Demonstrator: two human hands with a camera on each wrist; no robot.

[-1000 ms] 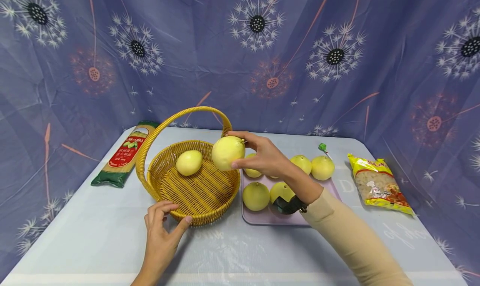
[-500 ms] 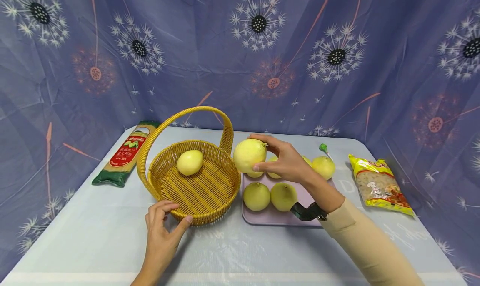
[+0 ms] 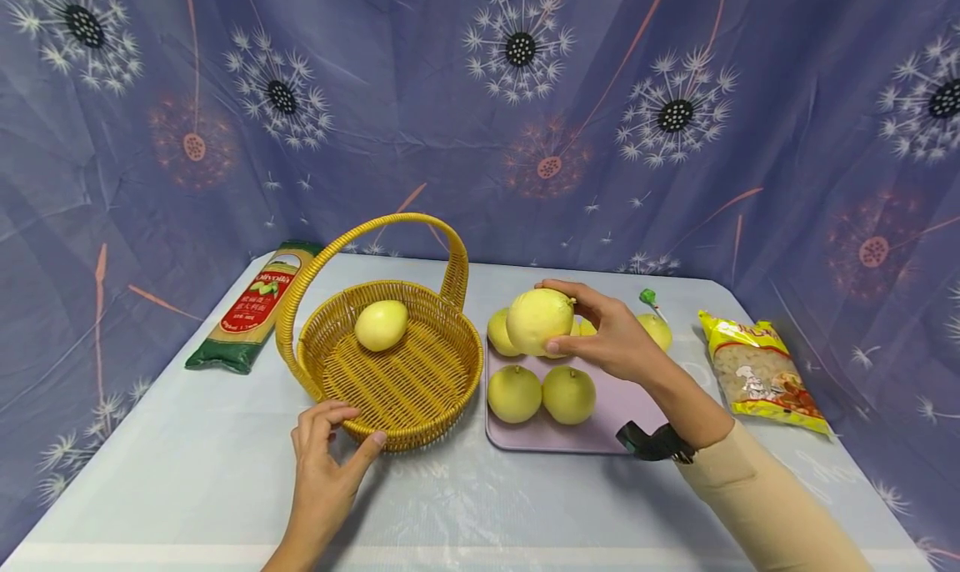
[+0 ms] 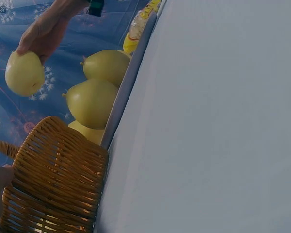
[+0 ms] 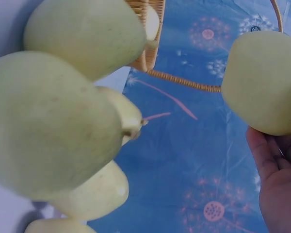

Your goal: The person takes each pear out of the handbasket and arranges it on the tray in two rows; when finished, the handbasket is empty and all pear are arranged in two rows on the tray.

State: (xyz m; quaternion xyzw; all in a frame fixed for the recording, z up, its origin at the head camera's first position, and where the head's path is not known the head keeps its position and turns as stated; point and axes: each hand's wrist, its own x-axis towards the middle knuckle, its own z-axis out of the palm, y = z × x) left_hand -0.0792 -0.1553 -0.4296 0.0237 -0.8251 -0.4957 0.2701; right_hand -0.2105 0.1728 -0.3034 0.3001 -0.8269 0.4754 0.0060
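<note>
A pale yellow pear (image 3: 540, 322) is held up in my right hand (image 3: 611, 334), thumb in front and fingers behind, over the back part of a lilac tray (image 3: 622, 422). More pears sit on the tray, with two green-yellow pears (image 3: 542, 394) in its front row; some at the back are partly hidden by the hand. My left hand (image 3: 326, 451) grips the near rim of a yellow wicker basket (image 3: 397, 372), fingers over the edge and thumb along it. One smooth yellow pear (image 3: 382, 325) lies inside, towards the back. In the left wrist view the basket wall (image 4: 58, 174) fills the lower left.
The basket's tall handle (image 3: 397, 218) arches above it. A spaghetti packet (image 3: 255, 309) lies behind at the left. On the right are a yellow snack bag (image 3: 761, 372) and a green-wrapped lollipop (image 3: 648, 297). A blue dandelion-print curtain (image 3: 420, 113) closes off the back.
My right hand has carried the pear rightward and slightly down, from the basket's right edge to over the tray. The left hand stays at the rim.
</note>
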